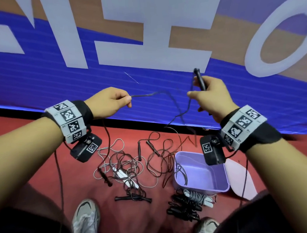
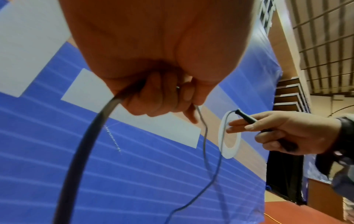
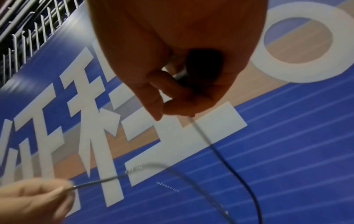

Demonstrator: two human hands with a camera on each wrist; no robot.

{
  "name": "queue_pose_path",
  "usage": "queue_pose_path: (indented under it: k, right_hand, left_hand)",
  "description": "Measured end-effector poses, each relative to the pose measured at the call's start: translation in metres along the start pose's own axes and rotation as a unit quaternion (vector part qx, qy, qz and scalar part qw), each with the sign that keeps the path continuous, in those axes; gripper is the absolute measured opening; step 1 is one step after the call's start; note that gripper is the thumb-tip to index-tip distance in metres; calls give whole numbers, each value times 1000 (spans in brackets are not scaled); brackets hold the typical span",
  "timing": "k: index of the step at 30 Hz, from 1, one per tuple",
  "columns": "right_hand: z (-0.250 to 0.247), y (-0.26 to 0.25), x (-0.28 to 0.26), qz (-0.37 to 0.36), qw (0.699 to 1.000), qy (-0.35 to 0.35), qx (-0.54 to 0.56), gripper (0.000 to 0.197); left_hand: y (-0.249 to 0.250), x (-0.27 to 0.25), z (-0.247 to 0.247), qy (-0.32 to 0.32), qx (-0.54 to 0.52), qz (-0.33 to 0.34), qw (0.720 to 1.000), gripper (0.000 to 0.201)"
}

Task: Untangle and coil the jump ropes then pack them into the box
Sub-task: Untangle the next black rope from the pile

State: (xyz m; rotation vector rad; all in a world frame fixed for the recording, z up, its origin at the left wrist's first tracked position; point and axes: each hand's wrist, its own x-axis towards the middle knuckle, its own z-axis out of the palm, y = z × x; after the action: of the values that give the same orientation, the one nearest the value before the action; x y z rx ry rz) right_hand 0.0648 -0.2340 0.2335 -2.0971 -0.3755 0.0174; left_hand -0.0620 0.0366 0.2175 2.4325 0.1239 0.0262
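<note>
1. We hold one black jump rope (image 1: 180,113) up in the air between our hands, its cord sagging in a loop toward the floor.
2. Our right hand (image 1: 212,98) grips the rope's black handle (image 1: 200,80), fingers curled round it, the handle pointing up and away from us.
3. Our left hand (image 1: 108,102) pinches the cord between thumb and fingertips; the cord runs on through the fist and hangs down.
4. Both hands are raised level, apart, with tagged bands at the wrists.
5. Below, more tangled ropes (image 1: 126,166) lie on the red floor (image 1: 45,165), left of the open purple box (image 1: 201,176).
6. A coiled bundle (image 1: 186,205) lies just in front of the box.
</note>
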Motion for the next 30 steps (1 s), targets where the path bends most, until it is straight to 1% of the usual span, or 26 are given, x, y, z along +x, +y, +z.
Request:
queue_pose_path:
  k: [3, 5, 7, 8, 10, 13, 15, 18, 20, 23, 26, 28, 30]
  right_hand:
    - [18, -10, -16, -46, 995, -87, 30, 30]
    - [32, -18, -26, -88, 985, -145, 23, 25]
    - [45, -24, -37, -107, 975, -195, 9, 19]
    - [50, -25, -40, -107, 971, -212, 5, 16]
    - [55, -28, -43, -100, 971, -216, 11, 15]
    - [53, -31, -40, -105, 978, -178, 14, 16]
    - [48, -33, -36, -104, 983, -147, 24, 13]
    - [37, -36, -29, -83, 989, -90, 81, 15]
    - [28, -38, -23, -78, 990, -43, 108, 18]
    - [14, -38, -16, -80, 985, 19, 155, 21]
    - [3, -37, -10, -78, 975, 71, 197, 20]
    - [-6, -34, -4, -64, 966, 112, 224, 18]
    - [-12, -29, 1, -34, 965, 129, 224, 12]
  left_hand:
    - [17, -3, 5, 1, 28, 30, 999, 27]
    - [28, -4, 11, 0, 43, 61, 997, 24]
    - [37, -4, 16, 11, 37, 86, 996, 23]
    - [40, -3, 17, 16, 26, 91, 995, 23]
    - [42, -2, 17, 18, 8, 99, 995, 24]
    - [37, 0, 13, 7, -27, 91, 995, 24]
    - [29, 1, 10, -4, -43, 83, 996, 21]
    - [20, 3, 9, -29, -57, 82, 995, 13]
    - [15, 5, 10, -34, -59, 75, 995, 14]
    - [8, 6, 11, -46, -48, 56, 996, 18]
    - [1, 6, 13, -75, -41, 32, 996, 21]
    - [-2, 4, 16, -101, -25, 16, 994, 27]
    - [-2, 3, 17, -93, 5, 9, 996, 29]
